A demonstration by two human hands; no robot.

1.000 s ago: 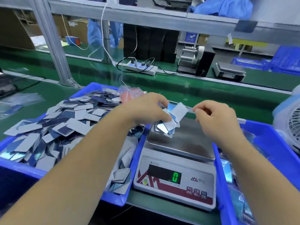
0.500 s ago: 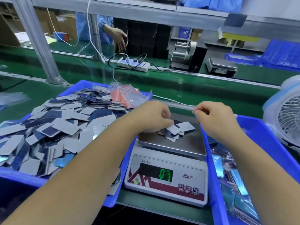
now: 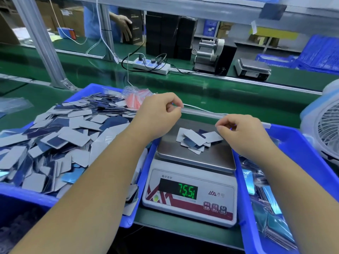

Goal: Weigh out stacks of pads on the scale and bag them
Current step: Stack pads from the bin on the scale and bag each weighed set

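Observation:
A small loose pile of grey and blue pads [image 3: 197,139] lies on the steel pan of the white scale [image 3: 190,195], whose green display shows about 75.5. My left hand [image 3: 158,115] hovers behind the pan's left corner, fingers loosely curled, with nothing seen in it. My right hand [image 3: 242,133] hangs just above the pile's right edge, thumb and forefinger drawn together; no pad shows between them. The blue bin [image 3: 27,194] at left is heaped with loose pads. A bundle of clear bags with red stripes [image 3: 136,98] sits at its far corner.
A second blue bin [image 3: 300,143] at right holds bagged pads. A white fan [image 3: 324,123] stands at the far right. Behind the scale lie a clear strip [image 3: 201,112] and the green conveyor [image 3: 220,92], with a power strip [image 3: 151,66] and another scale [image 3: 254,69] beyond. Another person's hand [image 3: 124,27] shows at the back.
My left hand set the pads down on the pan, let go and rose back to the left. The display climbed from 0 to about 75.5. My right hand barely moved.

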